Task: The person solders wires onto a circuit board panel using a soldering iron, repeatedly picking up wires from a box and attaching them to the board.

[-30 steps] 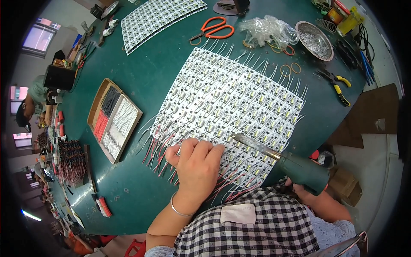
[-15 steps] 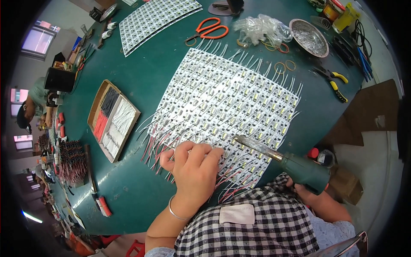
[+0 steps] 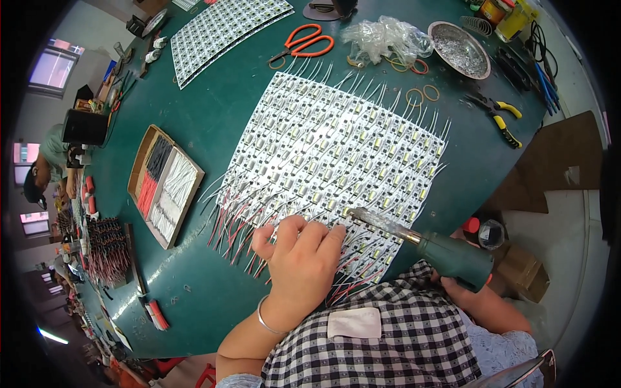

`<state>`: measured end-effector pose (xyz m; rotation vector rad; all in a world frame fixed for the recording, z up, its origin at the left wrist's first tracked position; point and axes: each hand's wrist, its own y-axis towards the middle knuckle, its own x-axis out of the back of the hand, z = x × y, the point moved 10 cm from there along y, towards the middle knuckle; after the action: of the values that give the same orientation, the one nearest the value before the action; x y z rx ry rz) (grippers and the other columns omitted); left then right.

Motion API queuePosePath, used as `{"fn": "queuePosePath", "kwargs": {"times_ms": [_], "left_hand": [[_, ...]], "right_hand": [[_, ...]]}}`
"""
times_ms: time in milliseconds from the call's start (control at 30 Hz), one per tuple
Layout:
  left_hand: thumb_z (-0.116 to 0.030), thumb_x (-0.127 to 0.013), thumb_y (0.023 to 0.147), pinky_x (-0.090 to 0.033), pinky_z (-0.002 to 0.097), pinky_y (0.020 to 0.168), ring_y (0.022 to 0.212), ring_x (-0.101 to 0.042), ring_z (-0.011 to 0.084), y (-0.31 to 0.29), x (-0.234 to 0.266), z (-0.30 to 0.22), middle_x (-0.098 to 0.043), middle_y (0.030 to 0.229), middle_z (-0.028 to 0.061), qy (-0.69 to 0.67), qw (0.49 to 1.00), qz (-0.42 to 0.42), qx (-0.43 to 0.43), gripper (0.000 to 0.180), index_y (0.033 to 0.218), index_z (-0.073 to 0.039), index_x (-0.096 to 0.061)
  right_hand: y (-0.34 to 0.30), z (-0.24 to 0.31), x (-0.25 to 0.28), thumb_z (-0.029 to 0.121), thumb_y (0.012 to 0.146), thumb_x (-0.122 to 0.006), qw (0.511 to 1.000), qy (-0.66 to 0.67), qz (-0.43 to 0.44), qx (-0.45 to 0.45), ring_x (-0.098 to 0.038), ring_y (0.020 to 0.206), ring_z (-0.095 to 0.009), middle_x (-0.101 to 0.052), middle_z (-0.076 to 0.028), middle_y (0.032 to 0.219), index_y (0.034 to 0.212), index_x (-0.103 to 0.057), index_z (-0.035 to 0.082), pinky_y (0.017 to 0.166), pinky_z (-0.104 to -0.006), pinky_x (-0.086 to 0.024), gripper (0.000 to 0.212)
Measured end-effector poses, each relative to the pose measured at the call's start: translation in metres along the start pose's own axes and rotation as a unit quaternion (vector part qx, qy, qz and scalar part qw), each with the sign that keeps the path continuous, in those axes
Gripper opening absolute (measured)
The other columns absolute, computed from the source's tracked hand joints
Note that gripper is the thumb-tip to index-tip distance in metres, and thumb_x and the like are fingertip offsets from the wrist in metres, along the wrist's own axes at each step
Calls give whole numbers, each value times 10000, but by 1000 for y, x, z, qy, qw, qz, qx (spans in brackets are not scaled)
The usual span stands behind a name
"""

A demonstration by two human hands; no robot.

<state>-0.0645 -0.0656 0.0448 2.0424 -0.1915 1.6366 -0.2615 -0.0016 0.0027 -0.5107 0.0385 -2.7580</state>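
A large white sheet of LED modules [image 3: 330,139] lies on the green table, with thin white wires along its far edge and red and white wires [image 3: 242,220] along its near-left side. My left hand [image 3: 301,262] rests over the sheet's near part, fingers curled among the wires; the fingertips and whatever they pinch are hidden. On the right, my right hand [image 3: 456,289] grips the handle of a dark green heat gun [image 3: 456,260], partly hidden beneath its body. The gun's narrow metal nozzle [image 3: 381,221] reaches over the sheet, its tip close to my left index finger.
A cardboard tray [image 3: 187,210] of black, red and white cut pieces stands left. Orange-handled scissors [image 3: 310,42], a plastic bag [image 3: 388,39], a metal bowl [image 3: 432,32] and yellow-handled pliers [image 3: 501,119] lie beyond. More LED sheets [image 3: 226,35] are at the far left.
The whole view has shifted slightly, so the table's things sit a little further left. My left hand has moved slightly right across the sheet; the heat gun stays over nearly the same spot.
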Motion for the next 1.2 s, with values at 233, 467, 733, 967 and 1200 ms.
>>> {"fn": "queuePosePath", "kwargs": {"times_ms": [233, 467, 733, 967, 1200], "left_hand": [[-140, -655, 690, -238, 419, 833, 824, -511, 145, -1, -4, 8, -537, 743, -70, 1, 1000, -12, 28, 155, 833, -200, -669], [-133, -657, 675, -225, 408, 841, 830, -513, 137, -9, 2, 7, -543, 759, -83, 4, 999, -36, 32, 171, 825, -214, -663], [-133, -655, 678, -226, 421, 849, 830, -513, 141, -8, -1, 5, -541, 753, -81, -10, 999, -20, 31, 177, 836, -211, -669], [-139, -653, 681, -223, 428, 863, 837, -515, 141, -6, -1, 4, -546, 759, -80, -14, 999, -18, 29, 167, 833, -206, -673], [-133, -632, 689, -223, 432, 873, 853, -513, 143, -8, -4, 4, -547, 768, -78, -19, 1000, -10, 21, 171, 842, -202, -666]], "right_hand": [[0, -5, -2, 47, 819, -561, 1000, 5, 4, -21, -588, 1060, -290, -594, -174, 1164, 1122, -590, -28, 921, -366, -444, 313], [1, -6, 2, 49, 814, -571, 997, 63, -8, -33, -588, 1063, -288, -599, -170, 1159, 1125, -586, -32, 923, -358, -441, 321], [-4, -13, 0, 63, 800, -593, 998, 30, -8, -60, -593, 1057, -271, -601, -160, 1163, 1123, -594, -17, 924, -348, -441, 333], [-3, -14, -1, 82, 789, -606, 997, 30, -8, -71, -591, 1055, -267, -605, -153, 1160, 1089, -621, 0, 928, -352, -439, 312], [1, -12, -3, 77, 779, -610, 998, 28, -8, -61, -582, 1065, -281, -606, -149, 1157, 1084, -623, 4, 935, -367, -434, 313]]}}
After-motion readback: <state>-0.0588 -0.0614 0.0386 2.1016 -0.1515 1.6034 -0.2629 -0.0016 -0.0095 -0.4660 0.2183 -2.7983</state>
